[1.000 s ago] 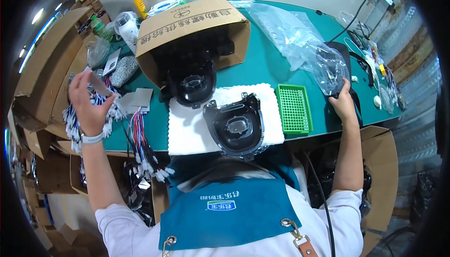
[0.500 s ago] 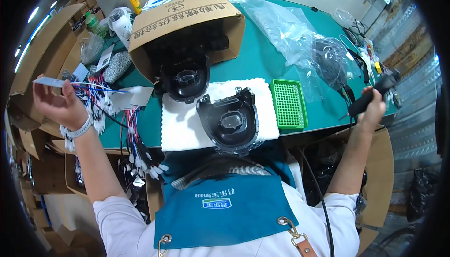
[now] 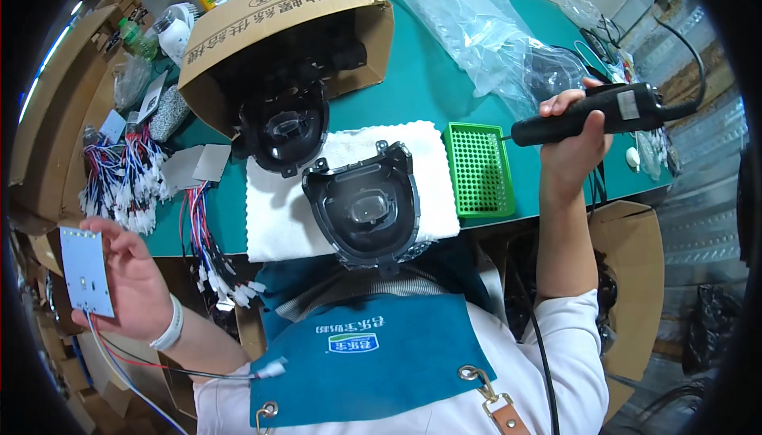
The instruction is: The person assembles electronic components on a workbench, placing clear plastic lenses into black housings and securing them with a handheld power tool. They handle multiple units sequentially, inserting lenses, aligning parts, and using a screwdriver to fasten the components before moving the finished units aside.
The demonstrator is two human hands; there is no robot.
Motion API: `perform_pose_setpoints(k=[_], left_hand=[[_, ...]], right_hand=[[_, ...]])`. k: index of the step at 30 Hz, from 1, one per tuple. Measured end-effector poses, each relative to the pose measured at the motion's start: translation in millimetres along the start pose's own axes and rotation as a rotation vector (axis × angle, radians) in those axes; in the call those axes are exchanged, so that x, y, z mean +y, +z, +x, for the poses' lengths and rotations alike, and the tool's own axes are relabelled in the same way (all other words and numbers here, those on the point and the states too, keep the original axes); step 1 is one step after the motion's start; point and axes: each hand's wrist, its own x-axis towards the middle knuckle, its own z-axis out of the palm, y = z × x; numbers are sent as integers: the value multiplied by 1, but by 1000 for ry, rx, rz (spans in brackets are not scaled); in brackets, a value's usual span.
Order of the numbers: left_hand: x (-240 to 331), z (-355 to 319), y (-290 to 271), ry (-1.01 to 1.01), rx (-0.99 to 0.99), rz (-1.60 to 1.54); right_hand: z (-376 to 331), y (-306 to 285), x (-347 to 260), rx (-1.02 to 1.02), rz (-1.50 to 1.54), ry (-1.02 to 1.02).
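My left hand [image 3: 141, 288] holds up a white LED circuit board [image 3: 85, 272] by its edges at the left, in front of the table. Thin wires with a white connector trail from its lower end across my forearm. In my right hand [image 3: 573, 149] is a black electric screwdriver [image 3: 607, 113], its bit pointing left at the green perforated tray [image 3: 486, 213]; whether the bit touches the tray or a screw I cannot tell. A black lamp housing [image 3: 361, 232] lies between my hands on a white cloth [image 3: 266, 225]. A second black housing [image 3: 274, 135] sits behind it, at the box's mouth.
An open cardboard box [image 3: 278, 14] lies on the green table [image 3: 413, 78]. Wired boards with bundled leads [image 3: 131, 185] lie at the left, more wires [image 3: 208, 236] hanging over the front edge. Clear plastic bags [image 3: 484, 42] spread at the back right. The screwdriver's cord [image 3: 700, 62] loops at the right.
My right hand has brought the screwdriver left and turned it toward the green tray. My left hand has come down and nearer, turning the circuit board face-on and drawing its wires clear of the pile.
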Motion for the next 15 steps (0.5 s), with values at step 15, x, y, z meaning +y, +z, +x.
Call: perform_pose_setpoints(k=[15], left_hand=[[8,-10,-23,230,32,794]], right_hand=[[-4,-10,22,-146,31,94]])
